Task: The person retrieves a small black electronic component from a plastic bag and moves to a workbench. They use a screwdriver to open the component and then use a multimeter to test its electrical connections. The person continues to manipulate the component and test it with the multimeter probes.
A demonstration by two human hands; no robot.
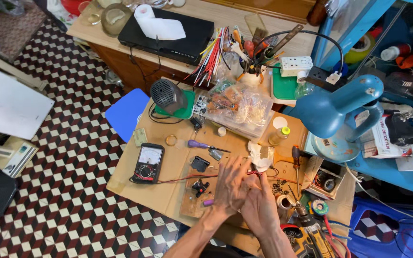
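Red wire (251, 172) is the thing between the two hands, a thin strand showing just above the knuckles, over the near edge of the cardboard-covered worktable (178, 167). The left hand (230, 186) lies partly over the right hand (260, 203), its fingers spread and pointing toward the far edge; whether they pinch anything cannot be told, since the two hands hide each other's fingertips. The right hand's fingers curl inward, apparently closed on the wire's end, though the grip itself is hidden.

Judging by this, the step in hand seems to be fine work on a wire end, such as twisting or stripping it. The next move would call for a steady pinch and small finger motion rather than reach.

An analogue multimeter (147, 163) lies toward the left edge, and a purple-handled screwdriver (205, 145) sits just beyond the hands. A blue desk lamp (340, 107) stands at the right edge.
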